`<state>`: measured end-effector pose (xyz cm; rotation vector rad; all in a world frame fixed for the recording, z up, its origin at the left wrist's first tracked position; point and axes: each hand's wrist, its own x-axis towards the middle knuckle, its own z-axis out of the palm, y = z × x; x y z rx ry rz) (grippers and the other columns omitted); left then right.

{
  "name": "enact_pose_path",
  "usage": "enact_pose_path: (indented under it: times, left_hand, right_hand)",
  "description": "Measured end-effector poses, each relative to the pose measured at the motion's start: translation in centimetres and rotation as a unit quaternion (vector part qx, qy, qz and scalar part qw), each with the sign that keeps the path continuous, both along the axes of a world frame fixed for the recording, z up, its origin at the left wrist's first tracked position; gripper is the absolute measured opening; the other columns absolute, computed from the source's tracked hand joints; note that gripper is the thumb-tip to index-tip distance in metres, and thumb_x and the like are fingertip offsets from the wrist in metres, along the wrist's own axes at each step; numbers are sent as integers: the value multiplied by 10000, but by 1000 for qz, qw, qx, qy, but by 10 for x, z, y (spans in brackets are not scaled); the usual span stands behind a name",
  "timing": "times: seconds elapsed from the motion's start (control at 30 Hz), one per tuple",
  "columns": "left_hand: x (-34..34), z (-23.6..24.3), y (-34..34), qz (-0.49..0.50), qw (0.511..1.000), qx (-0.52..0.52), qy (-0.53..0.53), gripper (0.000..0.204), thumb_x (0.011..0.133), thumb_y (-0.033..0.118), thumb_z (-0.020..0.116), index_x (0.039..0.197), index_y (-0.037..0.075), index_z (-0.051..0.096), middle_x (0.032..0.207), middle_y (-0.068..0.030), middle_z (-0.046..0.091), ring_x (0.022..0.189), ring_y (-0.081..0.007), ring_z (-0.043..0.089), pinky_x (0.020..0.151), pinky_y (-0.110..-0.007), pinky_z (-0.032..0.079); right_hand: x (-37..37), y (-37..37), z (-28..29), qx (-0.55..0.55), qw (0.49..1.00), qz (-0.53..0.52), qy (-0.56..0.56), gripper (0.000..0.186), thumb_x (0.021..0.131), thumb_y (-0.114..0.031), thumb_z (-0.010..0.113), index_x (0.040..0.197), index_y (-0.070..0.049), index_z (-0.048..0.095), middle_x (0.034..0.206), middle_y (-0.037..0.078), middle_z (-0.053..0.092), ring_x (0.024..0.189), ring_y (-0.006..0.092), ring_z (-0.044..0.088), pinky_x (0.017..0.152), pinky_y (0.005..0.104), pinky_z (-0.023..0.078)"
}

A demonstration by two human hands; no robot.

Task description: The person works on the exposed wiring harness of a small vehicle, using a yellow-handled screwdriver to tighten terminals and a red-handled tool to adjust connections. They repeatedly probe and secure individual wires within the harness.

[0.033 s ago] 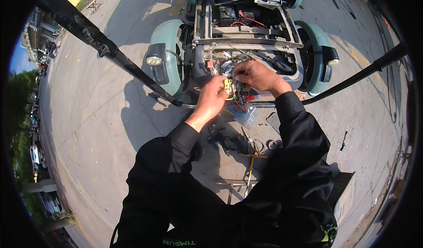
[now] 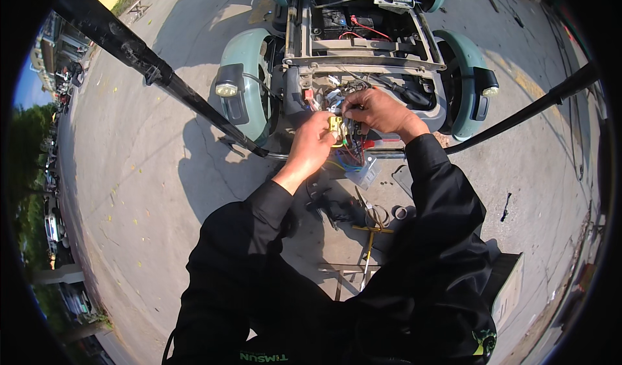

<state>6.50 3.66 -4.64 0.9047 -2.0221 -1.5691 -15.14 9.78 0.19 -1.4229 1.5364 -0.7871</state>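
Note:
My left hand (image 2: 307, 148) is closed on a small yellow connector block (image 2: 335, 126), thumb and fingers pinching it. My right hand (image 2: 382, 111) is just beside it, thumb and forefinger pressed together over the wiring; whatever is between those fingertips is hidden. Both hands are over the opened floor section of a small pale-green vehicle. Around the fingers is a tangle of coloured wires (image 2: 352, 150) with white plugs (image 2: 334, 95). To the left of them sits a red connector (image 2: 309, 95). A clear plastic bag (image 2: 366, 172) hangs below the wires.
A battery (image 2: 334, 20) with red leads lies in the frame beyond. Pale-green fenders (image 2: 241, 53) with lamps flank it. Black poles (image 2: 188, 96) slant in from both sides. On the concrete by my feet are tape rolls (image 2: 400, 213) and a yellow T-handle tool (image 2: 370, 240).

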Motion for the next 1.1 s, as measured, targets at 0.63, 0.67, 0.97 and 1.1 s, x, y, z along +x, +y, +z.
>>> enact_pose_path:
  times: [0.63,0.67,0.97,1.1]
  left_hand:
    - [-2,2,-6,-18,998,58,-1,396,947,-60,610,1336,-63,539,1162,-194,725,1062,-244,726,895,-352,577]
    - [-2,3,-6,-18,999,51,1,399,946,-57,613,1338,-61,540,1168,-196,725,1066,-247,725,897,-355,576]
    - [0,-9,-7,-11,1000,9,4,396,939,-14,638,1328,-33,567,1156,-212,737,1058,-286,737,895,-382,573]
    - [-1,-10,-7,-1,1000,-11,-8,391,930,-12,636,1316,-29,577,1132,-213,742,1036,-298,743,884,-386,573]
  right_hand:
    - [-9,-1,17,-40,989,55,133,190,990,-69,666,1164,2,697,999,126,748,840,232,764,794,361,592]
    - [-7,-2,17,-80,978,67,181,205,968,-54,679,1163,-2,709,1019,134,755,871,260,761,818,375,590]
    - [-9,-12,34,-69,940,135,305,200,900,-55,719,1094,-33,759,981,149,765,898,320,744,852,420,576]
    - [-10,-20,33,-94,915,176,352,187,886,-119,710,1062,-81,762,958,145,765,918,338,742,833,451,569]
